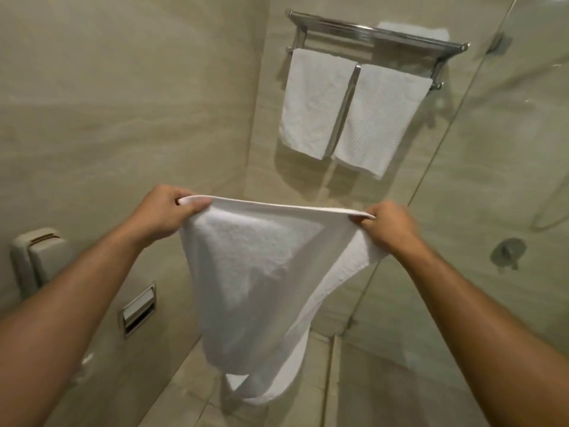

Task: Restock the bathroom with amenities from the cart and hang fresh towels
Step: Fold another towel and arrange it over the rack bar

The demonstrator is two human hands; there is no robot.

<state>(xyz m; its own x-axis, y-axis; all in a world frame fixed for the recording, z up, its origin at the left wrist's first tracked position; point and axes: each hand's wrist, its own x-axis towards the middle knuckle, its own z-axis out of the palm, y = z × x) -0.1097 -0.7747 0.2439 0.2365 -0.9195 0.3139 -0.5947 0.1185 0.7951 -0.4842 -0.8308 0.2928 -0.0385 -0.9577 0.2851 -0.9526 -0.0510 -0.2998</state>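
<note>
A white terry towel (255, 272) hangs spread between my hands in front of the beige wall. My left hand (166, 211) pinches its upper left corner, and my right hand (389, 229) pinches the upper right corner. The top edge is stretched taut; the rest sags down to a loose fold near the floor. Above, a chrome towel rack (378, 33) is fixed to the wall. Two white towels hang side by side from its lower bar, the left one (314, 103) and the right one (381, 118). Another folded white towel (412, 29) lies on the rack's top shelf.
A glass shower screen (480, 180) stands at the right, with a shower valve (508, 251) behind it. On the left wall are a beige wall unit (37, 257) and a recessed metal paper holder (138, 309). Beige floor tiles (191, 389) lie below.
</note>
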